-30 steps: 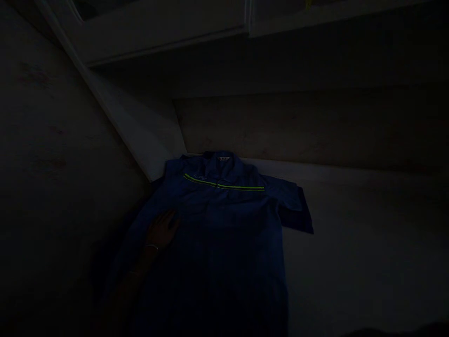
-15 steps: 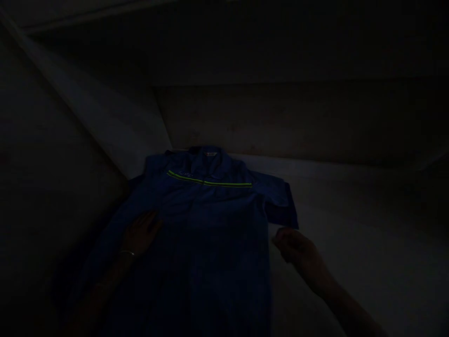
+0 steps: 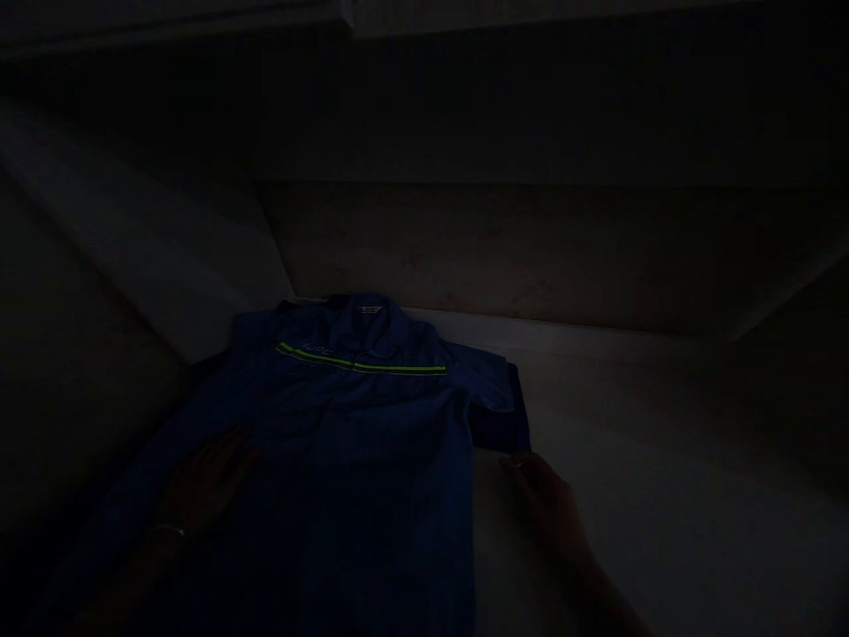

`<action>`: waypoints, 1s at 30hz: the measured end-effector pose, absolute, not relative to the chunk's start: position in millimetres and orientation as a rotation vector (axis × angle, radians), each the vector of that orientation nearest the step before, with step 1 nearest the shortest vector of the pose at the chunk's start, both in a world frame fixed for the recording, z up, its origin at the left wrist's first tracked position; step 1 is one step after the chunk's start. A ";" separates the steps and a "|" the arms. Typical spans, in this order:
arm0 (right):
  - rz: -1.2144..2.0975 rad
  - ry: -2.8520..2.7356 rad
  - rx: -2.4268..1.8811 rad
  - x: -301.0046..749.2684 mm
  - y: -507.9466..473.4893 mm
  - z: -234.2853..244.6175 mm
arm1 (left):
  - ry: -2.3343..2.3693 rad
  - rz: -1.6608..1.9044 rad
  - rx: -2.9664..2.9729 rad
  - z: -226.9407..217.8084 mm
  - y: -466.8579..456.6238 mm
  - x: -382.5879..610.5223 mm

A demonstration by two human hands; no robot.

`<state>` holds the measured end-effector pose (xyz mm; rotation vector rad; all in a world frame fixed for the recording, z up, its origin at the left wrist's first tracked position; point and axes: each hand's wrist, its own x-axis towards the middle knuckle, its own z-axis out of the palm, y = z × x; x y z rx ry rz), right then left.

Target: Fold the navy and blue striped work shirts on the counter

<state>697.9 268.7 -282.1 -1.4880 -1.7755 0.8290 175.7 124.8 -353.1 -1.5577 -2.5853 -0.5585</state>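
Observation:
The scene is very dark. A blue work shirt (image 3: 371, 425) with a yellow-green reflective stripe (image 3: 362, 363) across the chest lies spread flat, collar away from me. My left hand (image 3: 209, 478) rests flat on the shirt's left side, fingers stretched out, a bangle on the wrist. My right hand (image 3: 540, 495) hovers just right of the shirt's edge, below the short sleeve (image 3: 494, 402). Its fingers look curled together; nothing shows in them.
The shirt lies on a pale flat surface (image 3: 663, 495) in a corner. Pale walls rise behind (image 3: 504, 257) and slope up on the left (image 3: 133, 257). A ledge runs along the top of the view.
My right hand came into view and moved to the shirt's right edge. My left hand stays flat on the shirt. The view has shifted, so the shirt sits further left.

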 end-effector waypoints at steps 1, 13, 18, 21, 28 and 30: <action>0.834 -1.784 -1.477 697.5 268.2 -282.1 | -2.605 -0.544 -1.547 -353.0 125.1 175.2; 0.793 -1.946 -1.469 694.2 260.0 -281.2 | -2.638 -0.546 -1.560 -344.5 124.8 177.8; 0.791 -1.956 -1.461 693.4 260.3 -282.3 | -2.637 -0.541 -1.576 -352.7 125.6 170.4; 0.766 -1.983 -1.456 693.8 260.2 -282.5 | -2.606 -0.576 -1.583 -358.9 126.1 165.5; 0.568 -1.981 -1.218 698.5 264.9 -288.0 | -2.611 -0.575 -1.570 -355.3 125.3 167.8; 0.528 -1.975 -1.193 699.2 266.8 -289.4 | -2.636 -0.564 -1.545 -354.2 125.2 168.6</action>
